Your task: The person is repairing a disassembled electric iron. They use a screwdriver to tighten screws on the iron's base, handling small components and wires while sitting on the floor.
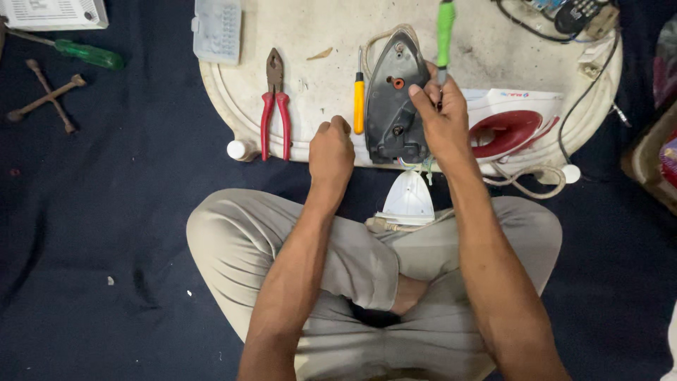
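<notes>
Seated cross-legged on a dark cloth (106,233), facing a low white board (317,85) that carries the work

Right hand (441,116) closed around a green-handled screwdriver (445,32), held upright with its tip down at the dark iron base (395,99); fingers resting on the right edge of that base

Left hand (331,152) curled into a loose fist just left of the iron base, at the near edge of the board, holding nothing visible; whether the knuckles touch the board cannot be told

Iron base standing near the middle of the board, pointed end away, an orange spot on its upper part, coloured wires trailing from its near end

Yellow-handled screwdriver (359,102) lying just left of the base; red-handled pliers (275,106) farther left

White and red iron cover (511,123) lying just right of the base, behind the right hand

White pointed plate (409,197) just below the base, off the board, above the lap, with a pale cord (525,185) running off to the right
</notes>
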